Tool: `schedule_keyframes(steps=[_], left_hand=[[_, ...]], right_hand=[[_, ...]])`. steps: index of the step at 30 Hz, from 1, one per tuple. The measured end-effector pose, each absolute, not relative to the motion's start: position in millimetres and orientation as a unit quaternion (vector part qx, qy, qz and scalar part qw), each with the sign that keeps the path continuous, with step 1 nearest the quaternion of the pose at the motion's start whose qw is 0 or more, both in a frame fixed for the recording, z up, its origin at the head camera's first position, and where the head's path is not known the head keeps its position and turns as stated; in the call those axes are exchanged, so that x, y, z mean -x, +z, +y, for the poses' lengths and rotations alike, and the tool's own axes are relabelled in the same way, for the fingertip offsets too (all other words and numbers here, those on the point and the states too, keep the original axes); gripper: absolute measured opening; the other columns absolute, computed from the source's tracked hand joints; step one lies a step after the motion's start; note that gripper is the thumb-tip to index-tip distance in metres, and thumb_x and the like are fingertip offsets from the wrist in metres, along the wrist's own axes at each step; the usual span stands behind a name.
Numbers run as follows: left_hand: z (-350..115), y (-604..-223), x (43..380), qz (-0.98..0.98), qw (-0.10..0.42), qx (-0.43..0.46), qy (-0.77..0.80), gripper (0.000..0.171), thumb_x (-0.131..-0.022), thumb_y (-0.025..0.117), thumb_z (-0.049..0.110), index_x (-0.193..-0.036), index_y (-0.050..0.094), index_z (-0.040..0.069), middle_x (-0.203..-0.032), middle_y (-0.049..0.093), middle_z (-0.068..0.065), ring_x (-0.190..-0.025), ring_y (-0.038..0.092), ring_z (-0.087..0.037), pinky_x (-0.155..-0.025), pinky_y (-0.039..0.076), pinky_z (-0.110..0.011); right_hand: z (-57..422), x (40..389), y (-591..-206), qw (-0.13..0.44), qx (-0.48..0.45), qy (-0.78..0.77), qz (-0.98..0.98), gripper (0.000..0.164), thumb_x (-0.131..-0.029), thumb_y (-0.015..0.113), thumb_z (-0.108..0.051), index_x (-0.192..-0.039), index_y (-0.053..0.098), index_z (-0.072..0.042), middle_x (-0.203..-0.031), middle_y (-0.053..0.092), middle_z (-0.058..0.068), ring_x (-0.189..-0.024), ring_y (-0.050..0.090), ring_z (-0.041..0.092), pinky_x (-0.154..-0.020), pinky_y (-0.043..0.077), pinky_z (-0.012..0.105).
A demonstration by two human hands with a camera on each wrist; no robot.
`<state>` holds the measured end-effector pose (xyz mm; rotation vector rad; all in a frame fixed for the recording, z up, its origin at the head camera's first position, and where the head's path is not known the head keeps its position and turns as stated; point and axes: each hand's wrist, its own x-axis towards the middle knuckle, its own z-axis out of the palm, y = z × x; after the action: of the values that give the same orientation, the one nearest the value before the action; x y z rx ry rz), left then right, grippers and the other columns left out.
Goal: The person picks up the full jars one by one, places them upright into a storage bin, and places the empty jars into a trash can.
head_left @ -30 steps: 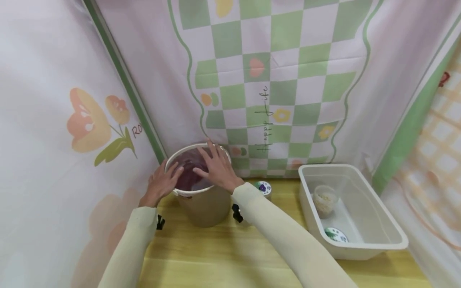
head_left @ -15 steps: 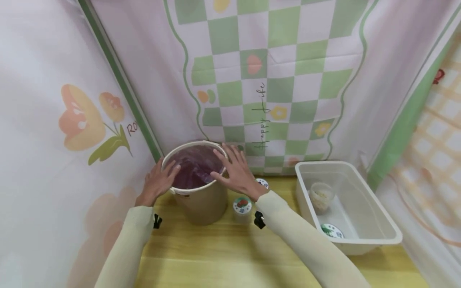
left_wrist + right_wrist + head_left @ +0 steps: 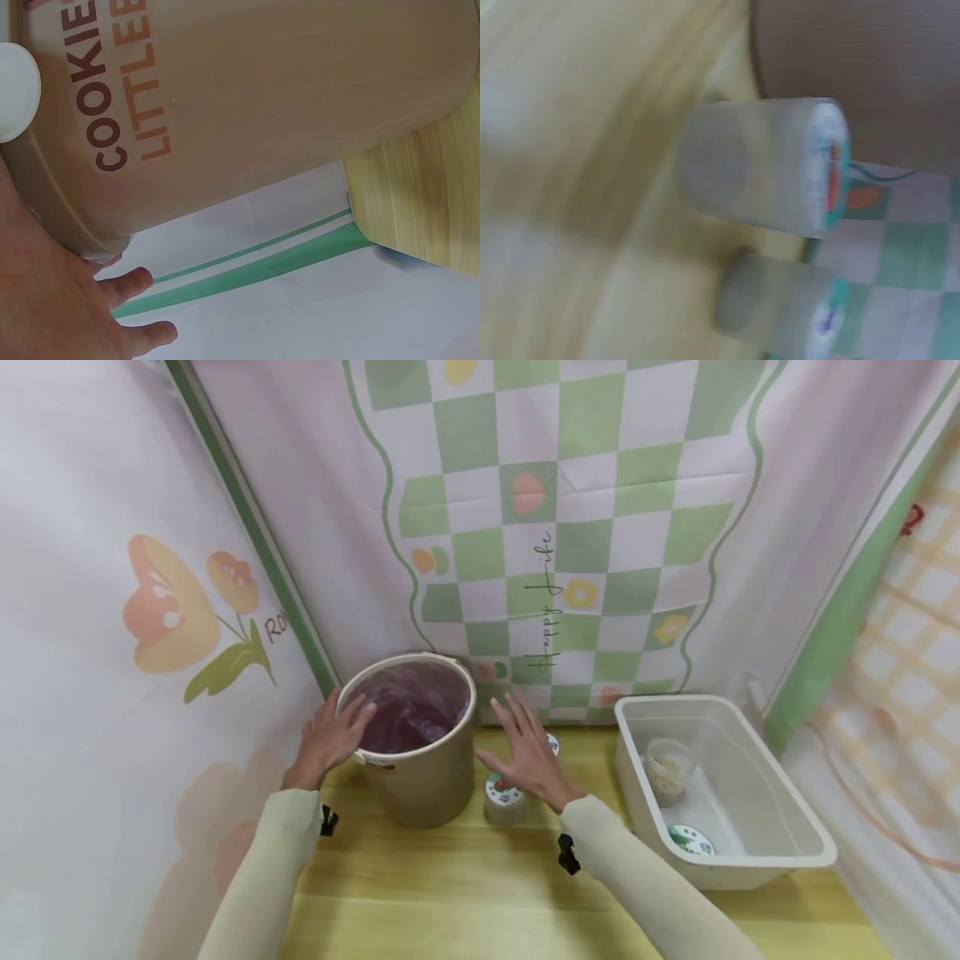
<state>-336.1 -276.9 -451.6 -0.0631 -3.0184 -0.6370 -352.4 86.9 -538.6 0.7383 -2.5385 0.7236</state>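
In the head view, a beige-brown bucket [image 3: 427, 785] lined with a translucent purple bag [image 3: 405, 710] stands near the left wall. My left hand [image 3: 326, 739] rests at the bucket's left rim with its fingers spread; the left wrist view shows two fingertips [image 3: 154, 337] extending past the rim. My right hand [image 3: 528, 756], fingers extended, hovers right of the bucket above two small round tubs and holds nothing. The nearer tub [image 3: 742, 165] has a lid with a red picture. Behind it, the other tub [image 3: 776, 304] has a lid with a purple mark. The right wrist view is blurred.
A white rectangular basin [image 3: 750, 860] stands on the right of the wooden table [image 3: 450, 893]. It holds a clear cup [image 3: 667, 768] of pale bits and a round item with a green-and-white top [image 3: 692, 840]. A checked curtain [image 3: 585, 543] hangs behind.
My right hand has left the bucket's rim and moved right, to above the small tubs. My left hand stays at the rim. The camera view has shifted slightly.
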Motion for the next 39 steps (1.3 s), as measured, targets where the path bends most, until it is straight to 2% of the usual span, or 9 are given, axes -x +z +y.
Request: schedule_keyframes(steps=[5,14,22,27,29,33,35,39], left_hand=[[-276,-452,337,-0.977,0.028,0.023,-0.21,0.084,-0.095,0.009,0.076,-0.16,0.026,0.024,-0.168,-0.009,-0.015,-0.15,0.004,-0.051,-0.113,0.004,-0.076],[-278,-452,337,-0.976,0.03,0.019,-0.213,0.081,-0.097,0.012,0.074,-0.159,0.028,0.024,-0.168,-0.007,-0.015,-0.15,0.004,-0.05,-0.114,0.005,-0.076],[-278,-454,337,-0.977,0.031,0.017,-0.211,0.079,-0.098,0.013,0.074,-0.159,0.028,0.027,-0.168,-0.007,-0.013,-0.151,0.005,-0.049,-0.114,0.007,-0.075],[-276,-450,337,-0.976,0.03,0.019,-0.216,0.08,-0.097,0.013,0.075,-0.159,0.028,0.027,-0.169,-0.007,-0.012,-0.151,0.004,-0.049,-0.115,0.006,-0.074],[-276,-449,338,-0.976,0.03,0.019,-0.217,0.079,-0.097,0.013,0.074,-0.159,0.028,0.026,-0.169,-0.008,-0.012,-0.151,0.005,-0.049,-0.115,0.006,-0.074],[-276,-449,338,-0.976,0.031,0.018,-0.215,0.078,-0.098,0.014,0.073,-0.159,0.028,0.026,-0.169,-0.007,-0.013,-0.151,0.005,-0.048,-0.115,0.007,-0.074],[-276,-450,338,-0.976,0.031,0.018,-0.214,0.078,-0.098,0.014,0.073,-0.159,0.028,0.026,-0.168,-0.007,-0.013,-0.151,0.005,-0.049,-0.115,0.007,-0.074],[-276,-451,336,-0.976,0.029,0.016,-0.215,0.079,-0.098,0.013,0.074,-0.159,0.027,0.026,-0.168,-0.008,-0.014,-0.151,0.004,-0.049,-0.115,0.005,-0.075]], right_hand=[[91,344,-569,0.182,-0.262,0.3,-0.899,0.095,-0.091,0.056,-0.067,-0.162,0.007,-0.027,-0.169,0.003,0.001,-0.155,0.006,0.033,-0.117,0.02,0.068],[86,331,-611,0.136,-0.283,0.343,-0.885,0.1,-0.086,0.069,-0.058,-0.162,0.012,-0.026,-0.167,0.016,0.008,-0.151,0.019,0.042,-0.112,0.024,0.073],[89,322,-635,0.092,-0.277,0.345,-0.892,0.101,-0.086,0.068,-0.061,-0.162,0.011,-0.026,-0.168,0.016,0.004,-0.151,0.019,0.037,-0.114,0.022,0.07],[93,320,-648,0.057,-0.266,0.336,-0.902,0.103,-0.085,0.067,-0.065,-0.162,0.005,-0.032,-0.168,0.013,0.006,-0.15,0.022,0.04,-0.111,0.028,0.071],[94,320,-652,0.065,-0.271,0.336,-0.9,0.106,-0.084,0.072,-0.06,-0.162,0.006,-0.031,-0.168,0.013,0.008,-0.148,0.025,0.042,-0.109,0.031,0.07],[96,318,-659,0.107,-0.298,0.342,-0.885,0.107,-0.081,0.084,-0.037,-0.162,0.015,-0.019,-0.166,0.017,0.014,-0.145,0.029,0.046,-0.109,0.034,0.068],[97,317,-662,0.121,-0.31,0.345,-0.877,0.106,-0.08,0.085,-0.026,-0.161,0.019,-0.013,-0.166,0.018,0.015,-0.145,0.03,0.046,-0.11,0.035,0.066],[98,315,-663,0.121,-0.312,0.348,-0.876,0.102,-0.082,0.084,-0.017,-0.16,0.019,-0.011,-0.165,0.017,0.016,-0.145,0.029,0.045,-0.11,0.035,0.064]])
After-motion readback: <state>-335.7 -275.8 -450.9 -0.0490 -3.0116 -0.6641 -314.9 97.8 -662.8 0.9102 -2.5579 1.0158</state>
